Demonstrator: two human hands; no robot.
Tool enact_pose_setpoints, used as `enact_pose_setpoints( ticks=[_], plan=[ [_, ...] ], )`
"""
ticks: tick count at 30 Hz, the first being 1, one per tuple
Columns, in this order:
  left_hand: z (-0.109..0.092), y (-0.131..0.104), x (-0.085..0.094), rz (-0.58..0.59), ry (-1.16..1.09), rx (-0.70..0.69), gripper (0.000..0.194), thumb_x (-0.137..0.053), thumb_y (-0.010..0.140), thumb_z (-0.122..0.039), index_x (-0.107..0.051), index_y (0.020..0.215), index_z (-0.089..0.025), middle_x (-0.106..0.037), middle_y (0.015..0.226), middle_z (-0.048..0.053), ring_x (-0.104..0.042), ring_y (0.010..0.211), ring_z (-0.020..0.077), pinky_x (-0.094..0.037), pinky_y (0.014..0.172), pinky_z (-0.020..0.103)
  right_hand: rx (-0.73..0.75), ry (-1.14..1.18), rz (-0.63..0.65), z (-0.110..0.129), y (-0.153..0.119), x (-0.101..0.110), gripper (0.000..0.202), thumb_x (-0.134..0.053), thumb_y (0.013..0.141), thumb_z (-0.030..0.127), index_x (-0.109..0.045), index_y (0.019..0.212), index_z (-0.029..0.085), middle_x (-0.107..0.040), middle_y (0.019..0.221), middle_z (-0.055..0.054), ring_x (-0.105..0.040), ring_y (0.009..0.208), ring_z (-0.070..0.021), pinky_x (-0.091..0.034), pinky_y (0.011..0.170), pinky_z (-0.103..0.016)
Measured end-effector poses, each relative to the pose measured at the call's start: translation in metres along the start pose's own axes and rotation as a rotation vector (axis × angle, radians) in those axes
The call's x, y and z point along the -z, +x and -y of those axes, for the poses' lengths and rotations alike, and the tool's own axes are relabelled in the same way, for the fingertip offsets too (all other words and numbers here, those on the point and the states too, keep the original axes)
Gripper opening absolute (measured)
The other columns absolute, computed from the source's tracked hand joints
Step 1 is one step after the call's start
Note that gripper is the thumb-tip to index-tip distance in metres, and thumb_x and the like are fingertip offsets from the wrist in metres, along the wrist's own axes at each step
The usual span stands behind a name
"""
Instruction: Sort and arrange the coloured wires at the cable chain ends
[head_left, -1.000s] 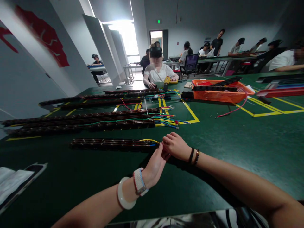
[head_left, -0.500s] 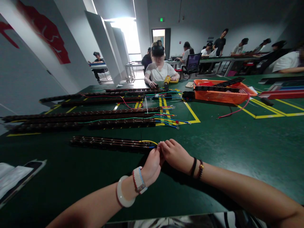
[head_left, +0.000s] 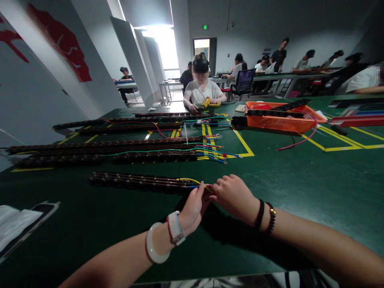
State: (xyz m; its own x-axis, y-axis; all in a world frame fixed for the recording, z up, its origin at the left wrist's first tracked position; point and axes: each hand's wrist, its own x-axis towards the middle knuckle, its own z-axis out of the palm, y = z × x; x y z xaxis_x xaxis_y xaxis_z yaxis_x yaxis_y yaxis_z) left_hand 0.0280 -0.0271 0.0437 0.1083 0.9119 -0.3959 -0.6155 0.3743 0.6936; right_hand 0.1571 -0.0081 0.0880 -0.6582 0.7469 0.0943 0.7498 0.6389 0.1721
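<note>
A black strip assembly with copper-coloured lines (head_left: 138, 181) lies across the near part of the green table. Coloured wires, among them a yellow wire (head_left: 187, 179) and a blue one, leave its right end and run into my hands. My left hand (head_left: 194, 206) pinches the wires just beyond that end, thumb on top. Close to its right, my right hand (head_left: 232, 196) has its fingers closed round the same wires, where bits of red and yellow show. The wire tips are hidden under my right hand.
Longer strip assemblies (head_left: 105, 156) with loose wire ends lie farther back. An orange basket (head_left: 279, 121) stands at the back right. Across the table a person (head_left: 202, 90) holds a yellow heat gun (head_left: 205, 103). A tray with white sheets (head_left: 18, 222) is at the left.
My right hand has moved to the right along the wires, opening a small gap from my left hand where red and yellow wire shows. Across the table, the yellow tool has tilted.
</note>
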Motion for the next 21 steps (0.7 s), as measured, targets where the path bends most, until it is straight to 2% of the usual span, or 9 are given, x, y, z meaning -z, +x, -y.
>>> enact_pose_setpoints(
  ticks=[6,9,15,18,21],
  plan=[
    [-0.003,-0.004,-0.003,0.000,-0.002,-0.005,0.015,-0.058,0.085,-0.026,-0.061,0.079,-0.013,-0.066,0.086,0.006,-0.062,0.085,0.0158,-0.048,0.083,0.029,0.009,-0.042,0.000,0.012,0.001,-0.011,0.015,-0.052,0.084,0.014,-0.065,0.088,0.013,-0.066,0.084,-0.012,-0.058,0.075,-0.0209,-0.036,0.062,-0.032],
    [-0.003,-0.003,-0.002,0.024,0.006,-0.002,0.015,-0.056,0.086,-0.026,-0.061,0.079,-0.013,-0.067,0.088,0.007,-0.063,0.087,0.0164,-0.047,0.086,0.029,0.011,-0.037,0.008,0.013,0.001,-0.010,0.017,-0.050,0.083,0.010,-0.065,0.089,0.013,-0.066,0.084,-0.011,-0.059,0.076,-0.0205,-0.037,0.061,-0.031],
    [0.003,0.003,0.003,0.016,-0.020,-0.015,0.017,-0.054,0.087,-0.029,-0.059,0.082,-0.015,-0.067,0.087,0.006,-0.063,0.085,0.0154,-0.047,0.089,0.032,-0.035,-0.030,-0.051,-0.002,0.004,0.000,0.012,-0.051,0.085,0.018,-0.062,0.083,0.015,-0.064,0.082,-0.011,-0.058,0.077,-0.0206,-0.035,0.061,-0.031],
    [0.003,0.002,0.004,0.079,-0.004,-0.045,0.022,-0.048,0.090,-0.031,-0.060,0.084,-0.014,-0.067,0.091,0.008,-0.063,0.091,0.0161,-0.044,0.095,0.033,-0.097,-0.005,-0.102,-0.019,0.013,-0.001,0.017,-0.048,0.089,0.026,-0.061,0.083,0.015,-0.064,0.083,-0.011,-0.058,0.080,-0.0211,-0.034,0.064,-0.030],
    [0.001,0.000,0.004,0.135,0.028,-0.048,0.022,-0.046,0.091,-0.031,-0.060,0.087,-0.014,-0.066,0.098,0.010,-0.061,0.101,0.0178,-0.040,0.100,0.035,-0.125,0.039,-0.083,-0.035,0.026,-0.011,0.023,-0.046,0.091,0.030,-0.062,0.082,0.015,-0.065,0.083,-0.010,-0.058,0.080,-0.0196,-0.033,0.067,-0.029]
  ],
)
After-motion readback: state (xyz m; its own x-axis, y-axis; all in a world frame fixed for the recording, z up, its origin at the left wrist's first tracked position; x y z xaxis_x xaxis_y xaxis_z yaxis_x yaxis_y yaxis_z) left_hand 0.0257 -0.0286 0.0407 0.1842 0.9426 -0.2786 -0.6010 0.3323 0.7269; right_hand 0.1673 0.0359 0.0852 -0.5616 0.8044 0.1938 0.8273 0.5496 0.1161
